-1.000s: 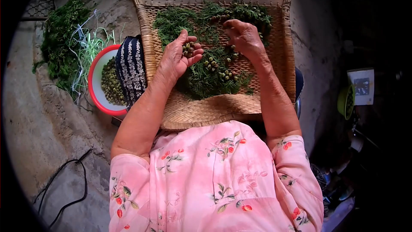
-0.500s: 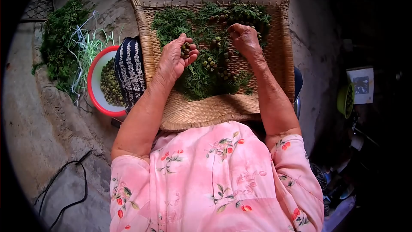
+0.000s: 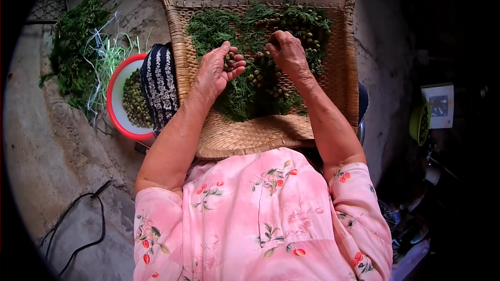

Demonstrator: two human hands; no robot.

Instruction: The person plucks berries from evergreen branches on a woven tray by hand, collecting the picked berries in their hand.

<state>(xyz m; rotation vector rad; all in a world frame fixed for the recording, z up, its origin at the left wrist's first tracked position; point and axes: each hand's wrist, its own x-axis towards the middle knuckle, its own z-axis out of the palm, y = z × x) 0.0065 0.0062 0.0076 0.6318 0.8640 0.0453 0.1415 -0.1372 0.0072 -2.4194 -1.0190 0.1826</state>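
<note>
A woven wicker tray (image 3: pixel 250 134) rests across my lap, with feathery green sprigs (image 3: pixel 213 27) and clusters of small round green-brown cones (image 3: pixel 310 39) spread on it. My left hand (image 3: pixel 221 67) is cupped palm up over the left half of the tray, its fingers curled around several of the small cones (image 3: pixel 229 61). Above the middle of the sprigs, my right hand (image 3: pixel 287 52) has its thumb and fingers pinched together. Whatever lies between those fingertips is hidden or too small to name.
A red-rimmed white basin (image 3: pixel 115 114) of the same cones stands left of the tray, beside dark patterned cloth (image 3: pixel 159 80). Cut greenery (image 3: pixel 78 47) and pale plastic strings (image 3: pixel 107 54) lie on the floor. A black cable (image 3: pixel 101 218) runs at lower left; a green bowl (image 3: pixel 415 122) stands right.
My right hand has moved a little left, toward my left hand, still pinched. My left hand has shifted very slightly right and stays cupped around the cones.
</note>
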